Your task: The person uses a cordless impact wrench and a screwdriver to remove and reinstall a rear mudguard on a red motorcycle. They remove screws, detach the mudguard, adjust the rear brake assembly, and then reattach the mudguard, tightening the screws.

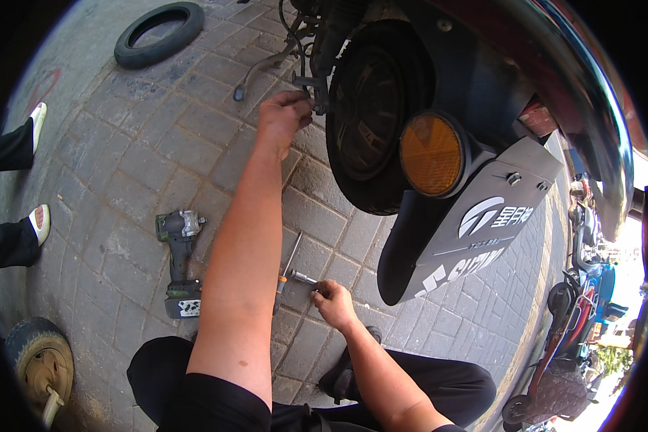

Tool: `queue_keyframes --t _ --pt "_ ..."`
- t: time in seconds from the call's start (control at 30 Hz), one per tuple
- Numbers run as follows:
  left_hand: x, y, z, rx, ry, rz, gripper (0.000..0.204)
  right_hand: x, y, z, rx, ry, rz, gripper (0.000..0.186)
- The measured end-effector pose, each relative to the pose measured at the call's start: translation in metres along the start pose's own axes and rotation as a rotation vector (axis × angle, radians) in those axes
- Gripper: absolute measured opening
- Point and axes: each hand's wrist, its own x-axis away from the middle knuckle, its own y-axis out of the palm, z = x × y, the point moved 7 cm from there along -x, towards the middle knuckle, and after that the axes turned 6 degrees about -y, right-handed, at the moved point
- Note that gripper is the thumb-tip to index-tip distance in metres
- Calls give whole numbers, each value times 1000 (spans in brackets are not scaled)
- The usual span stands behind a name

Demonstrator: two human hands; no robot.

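My left hand (286,119) reaches far forward, its fingers bent together at the metal bracket (318,93) beside the scooter's rear wheel (367,108). Whatever lies between those fingertips is hidden. Low over the paving, my right hand (333,302) has its fingers closed on the end of a short silver socket extension (304,278). Just left of that extension lies a screwdriver (295,249) with a thin shaft and an orange-and-black handle, partly covered by my left forearm. On the other side of that forearm rests a green-and-black cordless impact wrench (179,252).
A loose tyre (158,34) lies at the far left. At the near left stands a small wheel with a tan rim (43,367). A person's shoes (40,223) are at the left edge. The scooter's mudguard (475,223) and orange reflector (430,154) overhang the right side.
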Motion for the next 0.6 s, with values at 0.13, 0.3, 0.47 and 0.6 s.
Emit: queue_keyframes --t 0.13,0.3,0.47,0.6 --pt "1 -3 1 -176 -51 87 16 1 -1 -1 19 20 -25 28" --pt "-2 1 7 -193 117 49 16 1 -3 -2 17 35 -29 28" --pt "-5 -4 4 -85 131 101 19 -2 -1 -1 12 30 -34 28" --pt "-13 -4 0 -309 5 98 23 -5 -1 4 76 28 -29 29"
